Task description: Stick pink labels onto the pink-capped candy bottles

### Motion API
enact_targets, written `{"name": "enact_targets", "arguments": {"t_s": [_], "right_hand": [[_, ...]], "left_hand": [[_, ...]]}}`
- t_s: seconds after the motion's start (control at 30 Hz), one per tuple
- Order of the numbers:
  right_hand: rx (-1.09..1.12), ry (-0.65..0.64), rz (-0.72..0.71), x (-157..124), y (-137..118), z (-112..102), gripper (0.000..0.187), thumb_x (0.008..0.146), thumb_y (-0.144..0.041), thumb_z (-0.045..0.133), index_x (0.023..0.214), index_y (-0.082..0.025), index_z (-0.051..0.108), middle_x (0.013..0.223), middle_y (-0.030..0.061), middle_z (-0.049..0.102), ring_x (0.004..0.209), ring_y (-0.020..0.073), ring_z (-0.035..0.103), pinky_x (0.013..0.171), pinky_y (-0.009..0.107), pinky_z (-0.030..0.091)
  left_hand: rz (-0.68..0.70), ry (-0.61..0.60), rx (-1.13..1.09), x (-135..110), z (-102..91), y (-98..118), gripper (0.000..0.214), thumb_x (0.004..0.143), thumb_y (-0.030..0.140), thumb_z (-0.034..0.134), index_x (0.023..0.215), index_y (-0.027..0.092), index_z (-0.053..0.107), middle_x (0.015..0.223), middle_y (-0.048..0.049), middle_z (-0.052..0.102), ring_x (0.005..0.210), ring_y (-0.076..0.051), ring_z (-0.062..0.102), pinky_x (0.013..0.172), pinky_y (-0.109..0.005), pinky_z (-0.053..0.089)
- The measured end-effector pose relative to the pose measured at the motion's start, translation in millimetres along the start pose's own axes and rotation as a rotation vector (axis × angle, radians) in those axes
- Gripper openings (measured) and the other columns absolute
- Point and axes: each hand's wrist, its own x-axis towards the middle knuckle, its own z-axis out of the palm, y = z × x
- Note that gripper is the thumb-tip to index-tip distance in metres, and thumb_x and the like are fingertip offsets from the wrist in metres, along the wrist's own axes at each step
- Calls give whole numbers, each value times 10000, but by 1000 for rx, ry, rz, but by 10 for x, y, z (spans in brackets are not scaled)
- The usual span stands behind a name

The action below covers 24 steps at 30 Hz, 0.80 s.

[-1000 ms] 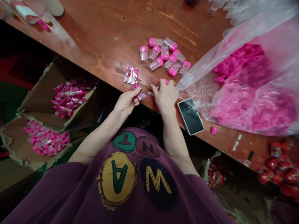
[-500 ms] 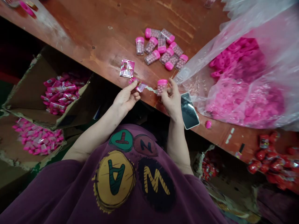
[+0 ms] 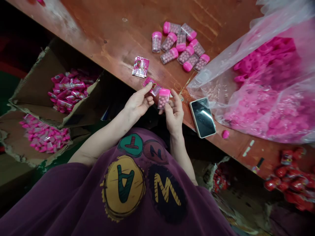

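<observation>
Between thumb and fingers, my left hand [image 3: 139,100] pinches a pink printed wrapper [image 3: 155,89] with a clear end. My right hand [image 3: 174,111] grips a small clear candy jar [image 3: 163,99], filled with pink balls under a pink cap, close to the wrapper. Behind the left hand, a stack of pink sachets [image 3: 140,67] lies on the tabletop. Several more capped jars [image 3: 181,41] form a loose group farther back, most of them on their sides.
A phone [image 3: 202,118] and a pink cap [image 3: 225,134] lie near the edge of the wooden table [image 3: 118,42]. A clear plastic bag [image 3: 268,95] of pink pieces fills the right side. Cardboard boxes [image 3: 29,88] of pink packs stand at left; red packs [image 3: 292,177] lie at right.
My right hand has brought the jar left and toward me, up beside the wrapper. My left hand keeps its pinch on the wrapper. The whole view has shifted slightly.
</observation>
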Motion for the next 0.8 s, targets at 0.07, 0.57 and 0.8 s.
{"name": "enact_targets", "arguments": {"t_s": [0.07, 0.57, 0.8], "right_hand": [[-73, -15, -9, -25, -8, 10, 568, 984, -567, 618, 1499, -365, 487, 1067, 56, 732, 844, 217, 701, 660, 375, 595], [-274, -91, -54, -125, 7, 44, 580, 1035, -630, 507, 1528, -366, 354, 1021, 50, 680, 918, 244, 710, 856, 479, 623], [-106, -109, 20, -38, -73, -48, 626, 973, -710, 578, 1446, -356, 373, 921, 8, 638, 777, 209, 660, 700, 394, 597]], "left_hand": [[0, -11, -13, 1, -1, -14, 230, 990, 205, 764, 811, 150, 631, 622, 53, 599, 434, -16, 441, 440, -174, 341], [25, -151, 316, -100, -97, -72, 425, 856, 365, 916, 684, 156, 589, 482, 69, 460, 362, -21, 351, 411, -205, 234], [-83, -274, 392, -106, -157, -28, 364, 870, 378, 901, 729, 130, 675, 532, 22, 548, 352, -14, 319, 409, -221, 190]]}}
